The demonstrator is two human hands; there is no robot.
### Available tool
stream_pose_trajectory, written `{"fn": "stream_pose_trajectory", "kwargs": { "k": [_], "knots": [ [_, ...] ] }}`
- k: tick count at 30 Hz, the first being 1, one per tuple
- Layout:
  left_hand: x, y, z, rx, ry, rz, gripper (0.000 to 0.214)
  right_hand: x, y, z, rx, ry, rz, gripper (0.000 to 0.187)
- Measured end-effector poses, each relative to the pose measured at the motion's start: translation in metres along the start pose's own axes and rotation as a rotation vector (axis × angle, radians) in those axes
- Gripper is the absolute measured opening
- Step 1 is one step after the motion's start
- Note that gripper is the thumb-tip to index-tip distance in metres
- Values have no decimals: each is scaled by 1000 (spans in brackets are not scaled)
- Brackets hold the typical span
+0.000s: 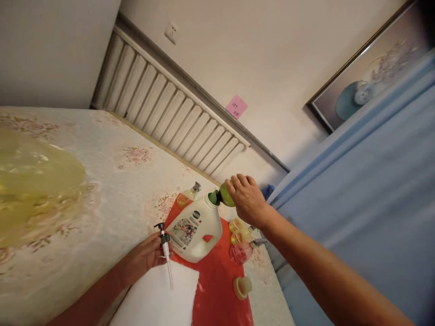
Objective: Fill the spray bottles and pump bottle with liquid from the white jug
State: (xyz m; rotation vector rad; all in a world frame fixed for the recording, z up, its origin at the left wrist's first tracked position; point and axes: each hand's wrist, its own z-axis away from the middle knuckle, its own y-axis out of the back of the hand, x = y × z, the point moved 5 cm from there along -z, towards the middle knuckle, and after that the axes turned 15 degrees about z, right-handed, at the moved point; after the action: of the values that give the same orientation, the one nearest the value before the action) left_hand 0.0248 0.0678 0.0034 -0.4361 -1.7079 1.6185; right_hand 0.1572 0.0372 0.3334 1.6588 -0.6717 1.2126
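A green bottle lies tipped on its side in my right hand, whose fingers wrap over it. Its dark neck meets a green piece, perhaps a funnel, at the mouth of a white jug with a floral label. Between the fingers of my left hand is a black pump dispenser, its clear tube pointing down. That hand is beside the lower side of the jug; whether it touches the jug I cannot tell. Any liquid flow is not visible.
A round cap and several small bottles, one with pink liquid, rest right of the jug. Behind it stands a pump bottle. Red cloth and white paper cover part of the table. A large yellowish translucent object is at left.
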Motion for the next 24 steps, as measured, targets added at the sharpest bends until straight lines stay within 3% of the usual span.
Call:
{"fn": "stream_pose_trajectory", "kwargs": {
  "k": [4,8,12,15,19,24],
  "knots": [
    [2,-2,3,0,-11,-12,45,2,-11,5,-56,-88,-106,65],
    [0,2,10,15,-2,-24,45,3,-36,18,-129,-257,-348,63],
    [-2,8,26,112,-71,9,50,-1,-63,36,-89,-407,-685,71],
    [-3,2,41,160,-111,38,46,-9,-78,53,-28,-511,-913,71],
    [5,-35,57,185,-199,-10,40,-30,-81,89,51,-669,-1162,72],
    [22,-118,68,128,-422,-155,39,-80,-68,139,30,-694,-1440,65]
  ]
}}
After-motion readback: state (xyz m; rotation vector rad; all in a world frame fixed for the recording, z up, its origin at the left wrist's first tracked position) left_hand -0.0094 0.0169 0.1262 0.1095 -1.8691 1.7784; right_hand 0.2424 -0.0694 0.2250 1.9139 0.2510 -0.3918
